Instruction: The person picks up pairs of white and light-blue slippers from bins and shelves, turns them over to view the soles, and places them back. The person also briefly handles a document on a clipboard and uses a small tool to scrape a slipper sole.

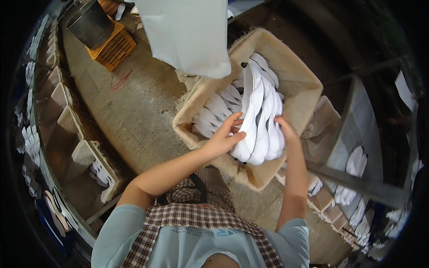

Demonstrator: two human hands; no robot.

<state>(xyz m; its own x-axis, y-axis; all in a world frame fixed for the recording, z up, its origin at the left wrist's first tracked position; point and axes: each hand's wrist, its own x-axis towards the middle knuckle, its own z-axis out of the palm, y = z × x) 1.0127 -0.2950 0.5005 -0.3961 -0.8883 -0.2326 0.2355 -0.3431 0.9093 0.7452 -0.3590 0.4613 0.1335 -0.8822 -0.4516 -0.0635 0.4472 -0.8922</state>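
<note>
A stack of white shoe soles point(257, 116) stands on edge between my two hands, over a cloth-lined basket point(300, 76). My left hand point(226, 134) grips the stack's left side, thumb and fingers bent against the nearest sole. On the opposite side my right hand point(286, 128) presses its fingers to the stack; part of that hand is hidden behind the soles. More white soles point(212, 114) lie inside the basket, left of the stack.
A pale sheet point(185, 35) hangs over the basket's far left edge. At the far left, a dark metal drum point(90, 24) sits on an orange crate point(111, 47). Lined bins point(85, 154) run along the left; a metal rail point(357, 178) and more soles point(356, 163) are at right.
</note>
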